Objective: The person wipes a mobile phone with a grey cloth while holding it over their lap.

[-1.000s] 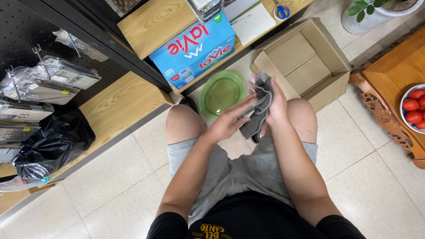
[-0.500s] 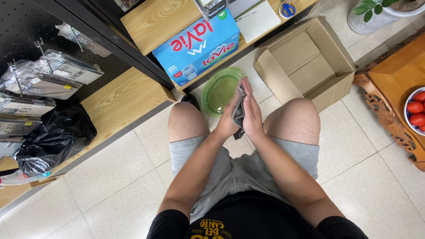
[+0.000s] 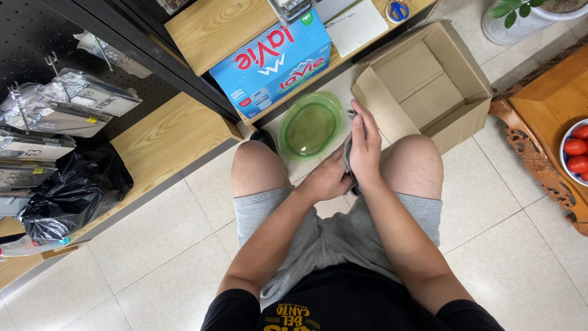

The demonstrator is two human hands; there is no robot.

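The pale tiled floor (image 3: 153, 245) carries a green plastic bowl (image 3: 310, 125) and, just beside it, an open cardboard box (image 3: 422, 86), empty inside. A white plant pot (image 3: 514, 24) stands on the tiles further off. The low wooden shelf (image 3: 208, 27) holds a blue carton (image 3: 275, 58), a notebook (image 3: 355, 24) and scissors (image 3: 398, 10). A second wooden shelf (image 3: 165, 138) carries a black plastic bag (image 3: 73, 193).

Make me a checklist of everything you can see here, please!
Surface: pale tiled floor.
Job's things: grey cloth pressed between both hands.
Clutter: green bowl, open cardboard box, blue carton, notebook, scissors, black bag.
Grippers: left hand grips cloth low; right hand flat against it.
Cables: nothing seen.
Surroundings: wooden shelves, bowl of tomatoes, potted plant.
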